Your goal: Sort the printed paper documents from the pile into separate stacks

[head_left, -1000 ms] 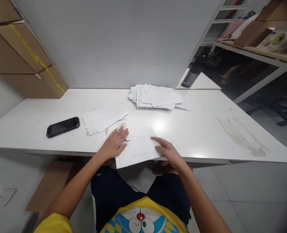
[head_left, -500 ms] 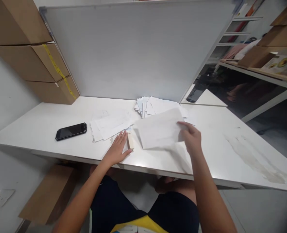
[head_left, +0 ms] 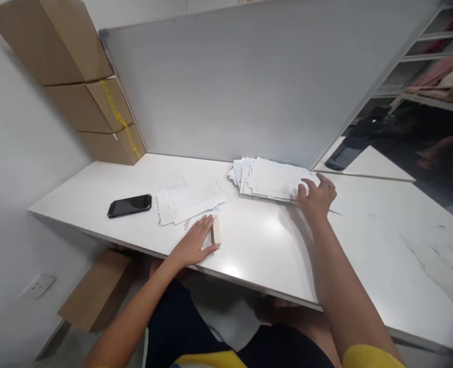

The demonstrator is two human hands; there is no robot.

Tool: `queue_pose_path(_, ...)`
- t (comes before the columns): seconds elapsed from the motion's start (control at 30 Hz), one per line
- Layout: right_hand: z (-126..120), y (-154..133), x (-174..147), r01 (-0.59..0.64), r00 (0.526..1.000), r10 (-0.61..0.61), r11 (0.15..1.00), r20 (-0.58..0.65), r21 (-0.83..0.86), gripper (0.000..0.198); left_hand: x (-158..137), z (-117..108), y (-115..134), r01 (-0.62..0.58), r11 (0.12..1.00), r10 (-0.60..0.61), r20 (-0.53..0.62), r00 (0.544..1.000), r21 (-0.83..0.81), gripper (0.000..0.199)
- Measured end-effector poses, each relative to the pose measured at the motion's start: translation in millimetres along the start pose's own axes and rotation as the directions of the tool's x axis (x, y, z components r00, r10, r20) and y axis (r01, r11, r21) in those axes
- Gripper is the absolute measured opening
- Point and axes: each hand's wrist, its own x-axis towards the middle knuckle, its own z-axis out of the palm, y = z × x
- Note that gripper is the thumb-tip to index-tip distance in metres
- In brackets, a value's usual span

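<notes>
My left hand (head_left: 195, 243) lies on the white table with its fingers stretched out, index finger and thumb against the ends of a small cream-coloured block (head_left: 216, 231). I cannot tell whether the fingers press on it. My right hand (head_left: 318, 197) is raised at the right end of a pile of paper sheets (head_left: 274, 179), its fingers curved and apart, holding nothing. The pile sits against the whiteboard, its edges uneven. Just beyond my left hand, a few more paper sheets (head_left: 191, 201) are loosely overlapped.
A black phone (head_left: 129, 205) lies on the white table (head_left: 249, 255) at the left. Cardboard boxes (head_left: 113, 145) are stacked at the back left. A large whiteboard (head_left: 241, 92) stands along the back edge. A dark bottle (head_left: 344, 153) shows behind its right end.
My right hand has laid the sheet it held onto the back pile and let go. My left hand stays by the cream block. The view has turned to the right.
</notes>
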Motion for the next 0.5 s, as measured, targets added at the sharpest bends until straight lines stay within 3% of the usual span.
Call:
queue_pose_path(0.03,-5.5,-1.6,-2.2,0.023,0.999,-0.024,1.0,0.047,0.014,0.031,1.0,-0.8,1.4,0.003,1.0,-0.003,0.014,1.0,-0.001,0.086)
queue_pose_path(0.1,-15.8,-7.8,-6.8,-0.016,0.965,-0.005,0.997,0.262,0.08,0.037,2.4,-1.1,4.3,0.01,1.0,-0.01,0.032,0.999,-0.01,0.087)
queue_pose_path(0.17,-21.5,-16.6,-10.9,-0.092,0.847,0.018,0.989,0.531,0.113,0.043,2.6,-0.1,6.7,0.018,1.0,-0.018,0.044,0.999,-0.012,0.087)
queue_pose_path(0.23,-20.0,-25.0,-14.3,-0.109,0.743,0.003,0.987,0.669,0.117,0.043,1.9,1.1,8.6,0.019,1.0,-0.019,0.052,0.998,-0.008,0.085)
queue_pose_path(0.27,-16.5,-28.1,-16.0,-0.092,0.741,-0.017,0.988,0.671,0.126,0.04,1.4,1.6,9.3,0.019,1.0,-0.018,0.05,0.999,-0.007,0.084)
queue_pose_path(0.4,7.1,-32.0,-22.8,0.032,0.868,-0.148,0.97,0.474,0.243,0.018,0.5,2.6,9.8,0.026,1.0,-0.025,0.032,0.999,-0.018,0.08)
queue_pose_path(0.5,19.1,-31.2,-28.2,0.04,0.887,-0.165,0.958,0.431,0.284,0.023,1.7,3.5,7.9,0.024,1.0,-0.024,0.032,0.999,-0.007,0.08)
